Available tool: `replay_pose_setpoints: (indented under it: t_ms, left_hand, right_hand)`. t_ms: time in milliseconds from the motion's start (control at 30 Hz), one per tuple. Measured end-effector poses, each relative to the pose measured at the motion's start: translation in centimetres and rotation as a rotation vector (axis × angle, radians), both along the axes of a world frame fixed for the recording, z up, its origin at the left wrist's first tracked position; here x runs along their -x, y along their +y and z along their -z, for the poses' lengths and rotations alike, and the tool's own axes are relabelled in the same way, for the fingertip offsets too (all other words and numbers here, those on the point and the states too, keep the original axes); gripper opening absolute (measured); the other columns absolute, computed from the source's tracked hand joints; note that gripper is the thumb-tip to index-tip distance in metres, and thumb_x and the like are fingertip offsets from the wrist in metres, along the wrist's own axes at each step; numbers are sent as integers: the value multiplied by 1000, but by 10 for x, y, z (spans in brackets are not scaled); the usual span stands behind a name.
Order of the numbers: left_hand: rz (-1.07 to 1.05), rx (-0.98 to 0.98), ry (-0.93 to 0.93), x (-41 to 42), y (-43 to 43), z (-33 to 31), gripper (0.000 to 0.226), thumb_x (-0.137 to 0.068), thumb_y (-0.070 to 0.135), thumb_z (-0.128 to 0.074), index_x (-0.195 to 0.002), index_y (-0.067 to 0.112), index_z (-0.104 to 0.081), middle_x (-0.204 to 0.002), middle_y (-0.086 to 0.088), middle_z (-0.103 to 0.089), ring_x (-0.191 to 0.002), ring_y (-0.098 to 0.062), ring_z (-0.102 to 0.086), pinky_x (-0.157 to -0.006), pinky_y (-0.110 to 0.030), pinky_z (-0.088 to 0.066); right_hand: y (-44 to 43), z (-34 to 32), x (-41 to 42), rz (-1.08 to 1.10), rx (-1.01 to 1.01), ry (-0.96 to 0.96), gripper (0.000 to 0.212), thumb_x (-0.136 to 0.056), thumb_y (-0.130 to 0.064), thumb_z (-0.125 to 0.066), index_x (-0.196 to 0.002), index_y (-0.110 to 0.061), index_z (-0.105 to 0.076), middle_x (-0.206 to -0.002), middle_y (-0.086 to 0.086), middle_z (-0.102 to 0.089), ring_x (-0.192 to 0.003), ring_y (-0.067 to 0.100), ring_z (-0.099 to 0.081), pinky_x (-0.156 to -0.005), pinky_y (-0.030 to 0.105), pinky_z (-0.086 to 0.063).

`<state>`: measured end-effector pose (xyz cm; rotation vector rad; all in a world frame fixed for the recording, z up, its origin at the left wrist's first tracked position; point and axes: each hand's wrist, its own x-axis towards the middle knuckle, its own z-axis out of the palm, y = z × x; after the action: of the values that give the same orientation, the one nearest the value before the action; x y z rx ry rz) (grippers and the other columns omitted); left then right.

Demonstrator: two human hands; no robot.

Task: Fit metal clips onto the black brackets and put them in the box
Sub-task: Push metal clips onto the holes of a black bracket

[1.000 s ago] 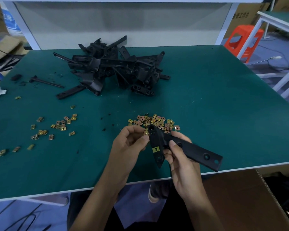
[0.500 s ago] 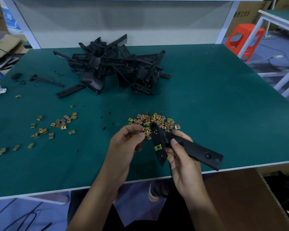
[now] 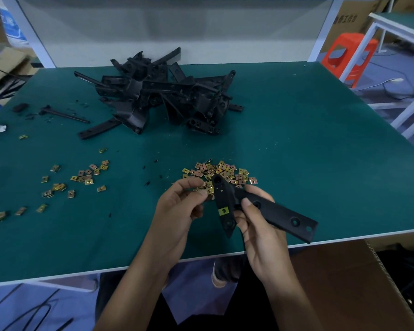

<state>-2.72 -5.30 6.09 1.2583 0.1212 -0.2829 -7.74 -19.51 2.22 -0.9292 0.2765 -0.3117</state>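
Seen from my head, my right hand [image 3: 261, 235] curls round the black bracket [image 3: 277, 216] above the desk's [image 3: 320, 151] near edge, with one fitted clip [image 3: 223, 211] on it. My left hand [image 3: 177, 211] pinches a loose clip [image 3: 209, 191] beside the bracket's top end, just before the clip pile [image 3: 225, 172].

Dark Chinese characters are printed on the right carton [image 3: 349, 19]. The last three are read as 工作台, while the one before them is partly cut off by the white post [image 3: 322, 29]. Blue print is seen on the left carton [image 3: 10, 29], but it is too blurred to be read.
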Motion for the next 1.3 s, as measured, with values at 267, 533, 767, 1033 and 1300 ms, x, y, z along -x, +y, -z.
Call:
replay_pose_setpoints:
  t_ms: [267,533,767,1033,1300]
  left_hand:
    - [-30,19,16,-2,3,1,17,-92,-3,-61,-96,13,-67,-74,2,-65,-58,-3,-55,-57,-15,-47]
    - [-68,42,57,4,-3,3,20,-92,-3,-60,-94,15,-67,-75,1,-63,-56,-6,-49,-60,-20,-45]
    - [-75,-76,-19,3,-2,2,20,-92,-3,-61,-97,16,-69,-71,6,-61,-58,-5,-49,-58,-19,-45]
    - [163,-50,-39,-5,16,-3,26,-92,-4,-61,-111,12,-65,-63,4,-59,-60,-8,-48,-56,-18,-40]
    - [81,-40,8,-5,8,-5,24,-90,-5,-61,-105,12,-67,-70,2,-64,-58,-8,-46,-57,-19,-40]
  right_hand:
    - [2,4,1,8,60,-25,30,-89,-11,-67,-119,-9,-66,-97,14,-71,-73,19,-67,-67,26,-56]
    - [3,5,1,25,94,-21,32,-89,-13,-67,-121,-8,-64,-98,11,-73,-74,17,-68,-68,25,-56]
    - [4,6,1,31,84,-13,31,-88,-14,-68,-119,-11,-67,-93,9,-72,-70,14,-66,-63,21,-54]
    - [-4,5,1,-107,22,26,29,-83,-12,-69,-113,-11,-72,-92,16,-74,-68,17,-68,-65,25,-58]
    - [-6,7,1,-85,-7,10,32,-86,-15,-68,-118,-13,-70,-104,19,-72,-76,19,-68,-71,27,-60]
